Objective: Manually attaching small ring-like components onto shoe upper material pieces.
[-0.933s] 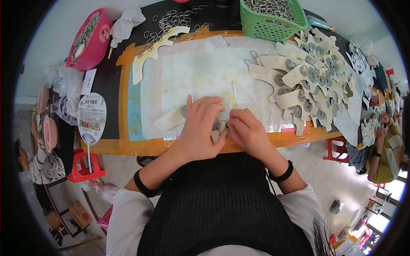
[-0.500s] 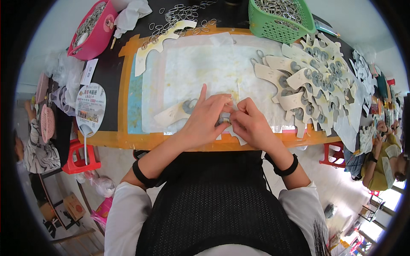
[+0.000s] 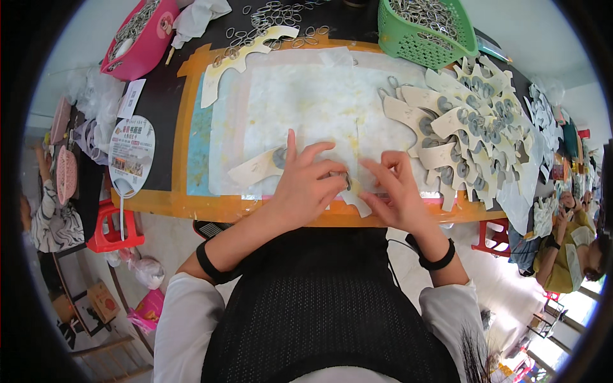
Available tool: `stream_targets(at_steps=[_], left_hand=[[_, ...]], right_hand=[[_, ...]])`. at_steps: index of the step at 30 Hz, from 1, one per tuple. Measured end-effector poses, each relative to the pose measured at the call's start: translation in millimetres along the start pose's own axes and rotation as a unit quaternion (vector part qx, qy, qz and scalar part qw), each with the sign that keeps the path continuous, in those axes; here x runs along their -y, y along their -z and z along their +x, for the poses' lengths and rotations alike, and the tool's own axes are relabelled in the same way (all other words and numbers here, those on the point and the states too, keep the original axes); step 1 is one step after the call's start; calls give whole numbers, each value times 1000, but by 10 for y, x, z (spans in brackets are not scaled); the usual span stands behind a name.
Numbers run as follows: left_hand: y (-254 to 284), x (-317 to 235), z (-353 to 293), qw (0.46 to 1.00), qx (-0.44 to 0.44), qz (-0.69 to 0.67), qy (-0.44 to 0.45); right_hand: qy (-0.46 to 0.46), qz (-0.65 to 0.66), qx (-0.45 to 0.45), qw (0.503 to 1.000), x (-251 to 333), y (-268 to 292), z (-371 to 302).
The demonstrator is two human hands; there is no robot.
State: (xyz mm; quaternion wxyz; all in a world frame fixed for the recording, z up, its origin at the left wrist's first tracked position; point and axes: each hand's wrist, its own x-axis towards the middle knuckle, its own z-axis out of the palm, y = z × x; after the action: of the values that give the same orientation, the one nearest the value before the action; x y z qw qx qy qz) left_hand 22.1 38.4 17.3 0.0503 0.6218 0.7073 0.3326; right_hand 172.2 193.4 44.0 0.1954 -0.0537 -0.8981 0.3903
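Note:
A cream, curved strap-like piece [image 3: 257, 168] with grey round patches lies at the near middle of the work sheet, partly hidden under my left hand. My left hand [image 3: 310, 186] is closed on it, thumb and fingertips pressing beside a small metal ring [image 3: 348, 181], while the index finger points up. To the right of those fingertips, the end of the piece [image 3: 355, 201] sticks out. My right hand [image 3: 397, 191] hovers just beside it, fingers apart, with nothing visible in them. A similar cream piece [image 3: 220, 80] rests at the far left of the sheet, metal rings along its edge.
Many like pieces [image 3: 460, 121] are heaped on the right. A green basket [image 3: 424, 50] of metal rings stands at the back right, a pink basket [image 3: 147, 38] at the back left. Loose rings [image 3: 271, 18] lie at the back. A hand fan [image 3: 131, 153] sits at the left edge.
My right hand has moved away to the right from the left fingertips, and its fingers have spread. The left hand stays on the cream piece, its fingers a little lower.

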Motion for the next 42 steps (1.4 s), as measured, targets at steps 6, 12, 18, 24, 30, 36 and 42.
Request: stream_targets(at_steps=[6,12,18,24,30,36,42], left_hand=[[-18,-41,-14,998,-51,30,-22],[-37,29,-63,997,-40,52,-39],[-8,-37,-62,996,-24,67,-50],[-11,-84,-66,995,-21,86,-50],[168,-91,53,999,32,4,-2],[175,-30,260,995,90,33,5],[226,-77,365,986,156,52,-4]], right_hand=[[165,-119,72,976,-141,-14,106],[224,-154,105,957,-273,65,75],[227,-214,113,943,-190,133,36],[185,-133,18,974,-65,51,-4],[100,-70,37,992,-113,-113,-109],[86,-56,28,994,-107,-142,-106],[65,-62,24,996,-79,-131,-126]])
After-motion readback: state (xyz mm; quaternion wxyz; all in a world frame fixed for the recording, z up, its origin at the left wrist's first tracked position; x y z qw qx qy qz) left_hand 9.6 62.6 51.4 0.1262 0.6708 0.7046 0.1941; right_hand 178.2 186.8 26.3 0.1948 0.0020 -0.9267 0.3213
